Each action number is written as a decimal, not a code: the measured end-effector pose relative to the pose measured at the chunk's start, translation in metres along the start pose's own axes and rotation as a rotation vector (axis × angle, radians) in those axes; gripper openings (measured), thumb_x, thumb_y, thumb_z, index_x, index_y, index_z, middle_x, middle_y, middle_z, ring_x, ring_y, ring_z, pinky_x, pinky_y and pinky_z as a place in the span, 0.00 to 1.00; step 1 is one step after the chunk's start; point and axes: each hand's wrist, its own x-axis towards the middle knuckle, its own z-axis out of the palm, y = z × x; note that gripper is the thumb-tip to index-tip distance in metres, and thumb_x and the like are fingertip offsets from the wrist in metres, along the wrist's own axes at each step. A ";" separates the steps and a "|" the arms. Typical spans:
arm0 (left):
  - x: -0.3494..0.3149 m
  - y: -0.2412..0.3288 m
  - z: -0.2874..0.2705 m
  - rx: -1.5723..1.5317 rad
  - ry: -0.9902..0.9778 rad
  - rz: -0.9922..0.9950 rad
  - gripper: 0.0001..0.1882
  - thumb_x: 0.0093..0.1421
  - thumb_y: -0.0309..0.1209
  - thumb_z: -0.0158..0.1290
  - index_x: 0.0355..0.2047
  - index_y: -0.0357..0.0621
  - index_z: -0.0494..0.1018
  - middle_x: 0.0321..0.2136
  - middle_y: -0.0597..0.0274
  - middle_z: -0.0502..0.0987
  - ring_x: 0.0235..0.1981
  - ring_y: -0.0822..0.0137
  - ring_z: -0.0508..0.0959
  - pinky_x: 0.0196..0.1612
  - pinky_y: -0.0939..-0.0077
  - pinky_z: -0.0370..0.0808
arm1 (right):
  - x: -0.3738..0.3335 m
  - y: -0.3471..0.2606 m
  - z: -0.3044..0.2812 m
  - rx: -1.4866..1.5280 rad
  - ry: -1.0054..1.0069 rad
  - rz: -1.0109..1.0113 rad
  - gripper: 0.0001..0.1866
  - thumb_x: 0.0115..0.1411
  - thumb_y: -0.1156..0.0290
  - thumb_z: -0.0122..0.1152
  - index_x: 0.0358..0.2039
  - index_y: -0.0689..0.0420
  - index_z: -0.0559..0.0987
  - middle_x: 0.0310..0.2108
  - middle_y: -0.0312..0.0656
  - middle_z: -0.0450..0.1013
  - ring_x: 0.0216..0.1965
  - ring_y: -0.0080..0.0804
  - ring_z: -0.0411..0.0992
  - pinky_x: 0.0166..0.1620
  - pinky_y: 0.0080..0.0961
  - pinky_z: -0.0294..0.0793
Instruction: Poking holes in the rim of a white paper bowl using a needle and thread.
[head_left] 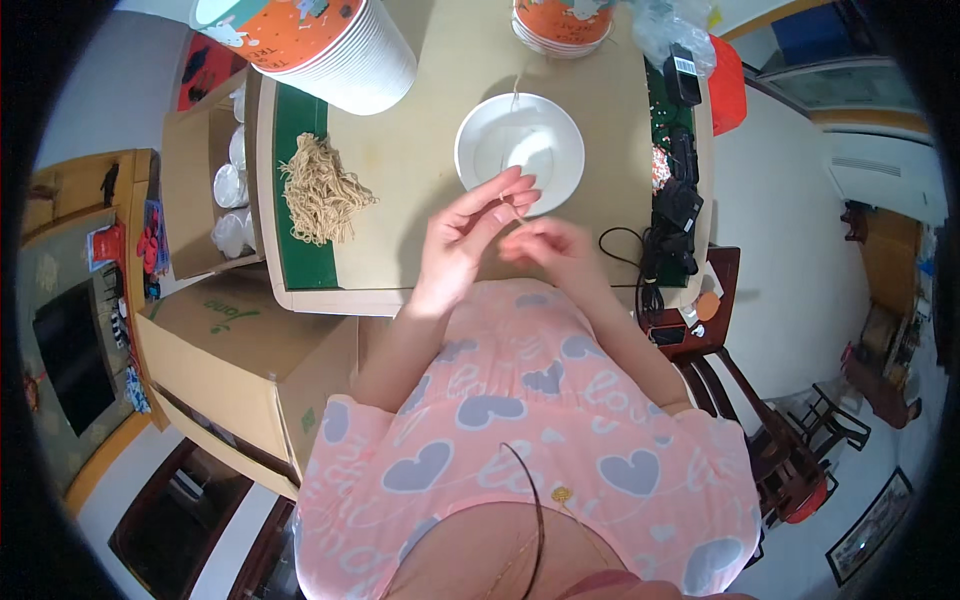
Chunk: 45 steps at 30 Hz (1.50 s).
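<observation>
Near the front of the table, my left hand pinches a thin tan string between thumb and fingertips. Close beside it, my right hand has its fingers curled in at the string's other end, slightly blurred by motion. Just beyond the fingers is a round white bowl-like tub, its near rim partly covered by my left fingers. Another thin string crosses its far rim. To the left, a loose heap of tan strings lies across the table's green strip.
Nested orange-and-white paper buckets stand at far left, a smaller stack at the back. Black adapters and cables line the right edge, near a clear plastic bag. Cardboard boxes flank the table's left side.
</observation>
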 end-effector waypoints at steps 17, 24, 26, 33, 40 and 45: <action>0.002 -0.052 -0.031 1.368 0.019 0.687 0.11 0.43 0.21 0.56 0.29 0.40 0.71 0.30 0.57 0.75 0.38 0.56 0.75 0.46 0.58 0.71 | -0.035 -0.042 0.020 -0.107 -0.131 -0.414 0.11 0.61 0.78 0.45 0.45 0.56 0.64 0.25 0.34 0.66 0.26 0.20 0.64 0.30 0.17 0.64; 0.048 -0.057 -0.017 1.225 0.031 0.296 0.06 0.51 0.28 0.53 0.31 0.42 0.74 0.28 0.53 0.77 0.32 0.51 0.76 0.34 0.63 0.73 | -0.038 -0.073 0.054 -0.523 -0.589 -0.501 0.10 0.58 0.71 0.53 0.41 0.53 0.71 0.29 0.34 0.75 0.35 0.34 0.74 0.35 0.31 0.73; 0.061 -0.058 -0.020 1.006 0.132 0.283 0.07 0.51 0.26 0.55 0.32 0.38 0.74 0.26 0.54 0.78 0.26 0.56 0.79 0.32 0.68 0.74 | -0.039 -0.072 0.061 -0.542 -0.626 -0.512 0.11 0.59 0.70 0.53 0.42 0.53 0.70 0.30 0.34 0.75 0.35 0.34 0.74 0.36 0.31 0.73; 0.062 -0.018 -0.025 0.504 0.188 -0.005 0.09 0.54 0.22 0.55 0.36 0.35 0.74 0.27 0.62 0.78 0.27 0.74 0.77 0.32 0.81 0.74 | -0.041 -0.090 0.048 -0.315 -0.553 -0.094 0.12 0.61 0.74 0.47 0.46 0.60 0.67 0.36 0.42 0.76 0.38 0.27 0.75 0.44 0.25 0.72; 0.054 -0.013 -0.030 0.685 0.158 -0.019 0.08 0.53 0.21 0.54 0.34 0.35 0.73 0.26 0.64 0.76 0.28 0.76 0.74 0.33 0.81 0.73 | 0.003 -0.062 0.011 0.059 -0.069 -0.272 0.04 0.59 0.76 0.51 0.35 0.61 0.72 0.30 0.41 0.75 0.27 0.20 0.70 0.34 0.17 0.70; 0.053 -0.022 -0.023 0.827 0.126 -0.052 0.06 0.51 0.19 0.55 0.31 0.37 0.73 0.25 0.69 0.74 0.25 0.79 0.70 0.31 0.85 0.70 | 0.055 -0.012 -0.025 -0.168 0.356 -0.377 0.07 0.60 0.76 0.51 0.38 0.59 0.76 0.30 0.36 0.75 0.28 0.19 0.70 0.32 0.17 0.70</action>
